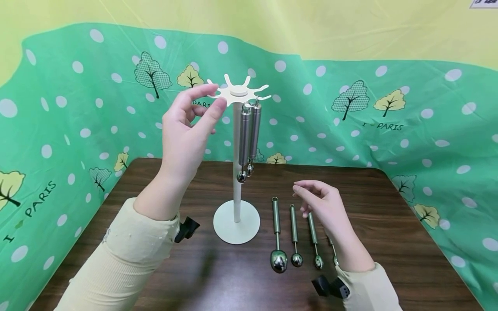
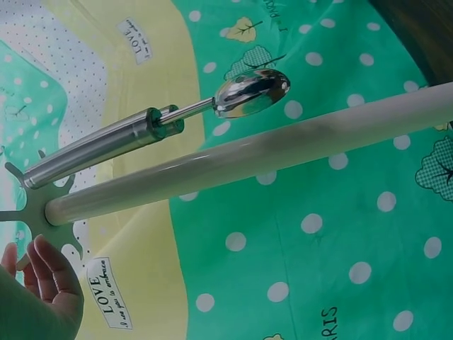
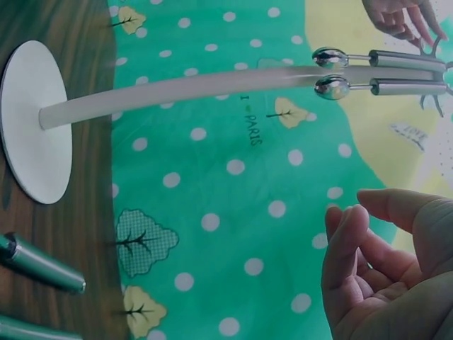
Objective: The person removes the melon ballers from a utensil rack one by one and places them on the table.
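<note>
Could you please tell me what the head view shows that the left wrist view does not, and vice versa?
Only the head view shows the right hand, the stand's round base and four metal utensils lying on the table.
Only the left wrist view shows the cloth's white, black-dotted area.
Both show the left hand, the stand's pole and the hanging utensils.

"What does the left hand (image 1: 186,129) do?"

"It pinches the white stand (image 1: 237,194) at its top, at 9 o'clock; 2 metal scoops (image 1: 244,134) hang near 5 o'clock."

"And the right hand (image 1: 320,199)?"

"Fingers bent, partly hiding 4 more scoops (image 1: 279,261) on the table (image 1: 389,216), toward the stand's 4 o'clock."
</note>
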Demonstrator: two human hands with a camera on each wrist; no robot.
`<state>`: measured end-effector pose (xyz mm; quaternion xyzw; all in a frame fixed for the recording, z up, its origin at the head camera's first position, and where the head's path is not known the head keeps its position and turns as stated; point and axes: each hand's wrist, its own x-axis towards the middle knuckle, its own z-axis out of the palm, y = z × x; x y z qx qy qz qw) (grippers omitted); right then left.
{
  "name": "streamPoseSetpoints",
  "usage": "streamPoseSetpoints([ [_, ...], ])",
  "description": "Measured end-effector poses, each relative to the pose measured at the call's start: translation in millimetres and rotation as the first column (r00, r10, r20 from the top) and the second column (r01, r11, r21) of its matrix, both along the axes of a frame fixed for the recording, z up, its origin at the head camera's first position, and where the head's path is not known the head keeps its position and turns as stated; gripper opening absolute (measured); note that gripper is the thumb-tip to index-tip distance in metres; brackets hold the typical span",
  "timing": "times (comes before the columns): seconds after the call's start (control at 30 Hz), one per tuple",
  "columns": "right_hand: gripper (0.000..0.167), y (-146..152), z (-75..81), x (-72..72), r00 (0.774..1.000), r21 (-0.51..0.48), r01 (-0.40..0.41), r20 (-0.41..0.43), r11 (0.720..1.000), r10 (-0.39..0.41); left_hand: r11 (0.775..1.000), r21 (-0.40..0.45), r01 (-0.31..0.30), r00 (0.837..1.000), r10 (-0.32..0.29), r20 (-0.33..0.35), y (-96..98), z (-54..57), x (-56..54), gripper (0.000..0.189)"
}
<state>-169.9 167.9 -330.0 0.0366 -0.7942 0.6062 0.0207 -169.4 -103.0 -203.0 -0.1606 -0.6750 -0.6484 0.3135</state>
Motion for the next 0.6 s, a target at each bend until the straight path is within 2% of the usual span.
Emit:
streamPoseSetpoints([
  [0.37,0.033,-11,15.3,-6.9,0.999,0.006,-0.035,-0.039,0.999,0.035,1.0,0.013,0.012,1.0,-0.012,-0.021,-2.3,0.0,-4.2,0.034],
  [0.6,0.032,-21,21.8,-9.6,0.996,-0.029,-0.055,-0.069,0.998,0.053,1.0,0.029,0.002,1.0,-0.002,-0.018,-7.5,1.0,-10.8,0.03],
])
